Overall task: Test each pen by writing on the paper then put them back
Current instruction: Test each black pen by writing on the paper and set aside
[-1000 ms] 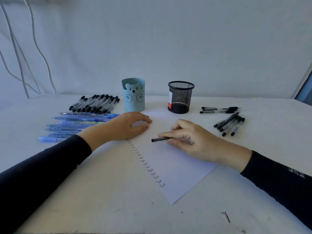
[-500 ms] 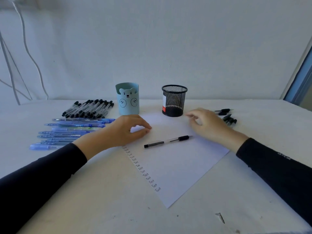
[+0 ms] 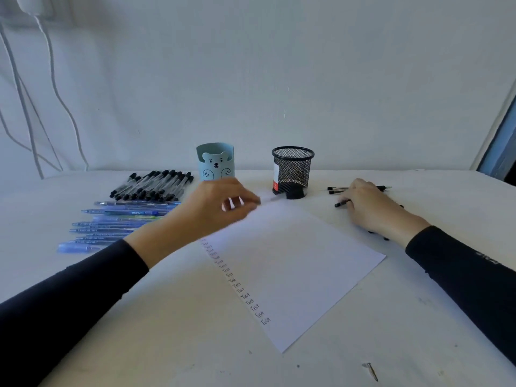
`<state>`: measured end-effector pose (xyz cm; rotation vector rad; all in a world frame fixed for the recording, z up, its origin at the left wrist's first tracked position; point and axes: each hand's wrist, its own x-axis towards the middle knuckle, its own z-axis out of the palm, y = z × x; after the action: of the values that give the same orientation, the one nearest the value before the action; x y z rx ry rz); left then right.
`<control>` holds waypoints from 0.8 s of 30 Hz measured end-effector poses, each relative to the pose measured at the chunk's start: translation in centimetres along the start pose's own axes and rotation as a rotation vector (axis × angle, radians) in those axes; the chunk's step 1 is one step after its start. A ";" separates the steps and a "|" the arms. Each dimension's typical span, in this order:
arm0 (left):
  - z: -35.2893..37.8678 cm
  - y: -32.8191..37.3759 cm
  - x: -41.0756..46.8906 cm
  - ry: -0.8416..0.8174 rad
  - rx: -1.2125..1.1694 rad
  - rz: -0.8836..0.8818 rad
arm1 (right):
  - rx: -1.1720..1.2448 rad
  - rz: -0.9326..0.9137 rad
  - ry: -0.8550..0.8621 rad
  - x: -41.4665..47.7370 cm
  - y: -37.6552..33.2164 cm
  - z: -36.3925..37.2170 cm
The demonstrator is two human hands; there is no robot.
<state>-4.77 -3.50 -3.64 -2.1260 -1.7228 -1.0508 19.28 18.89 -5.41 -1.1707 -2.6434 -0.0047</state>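
Black-capped clear pen (image 3: pixel 275 199), blurred, pinched in left grip (image 3: pixel 220 205); right grip (image 3: pixel 368 208) curls round black pen (image 3: pixel 341 203).

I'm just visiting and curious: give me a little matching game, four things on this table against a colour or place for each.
Things:
1 bear cup
2 mesh cup
3 paper
4 blue pens

Descriptions:
A black, standing upright
B lying flat on the left
C light blue, standing upright
D in the middle, with "Test" written down one edge

Pairs: 1-C, 2-A, 3-D, 4-B.
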 end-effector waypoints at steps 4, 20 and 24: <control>-3.2 -2.3 0.7 0.380 0.019 -0.199 | -0.053 -0.159 0.054 -1.1 -0.9 -0.3; -9.2 -14.5 -6.2 0.363 0.342 -0.946 | 0.469 -0.360 -0.027 -7.4 -10.1 -1.7; -9.1 -15.0 -6.2 0.311 0.364 -0.913 | 0.599 -0.397 0.056 -7.2 -10.0 -1.2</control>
<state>-22.52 -8.97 -4.99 -0.8668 -2.5016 -1.0401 16.91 6.80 -4.89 -0.4416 -2.5038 0.6200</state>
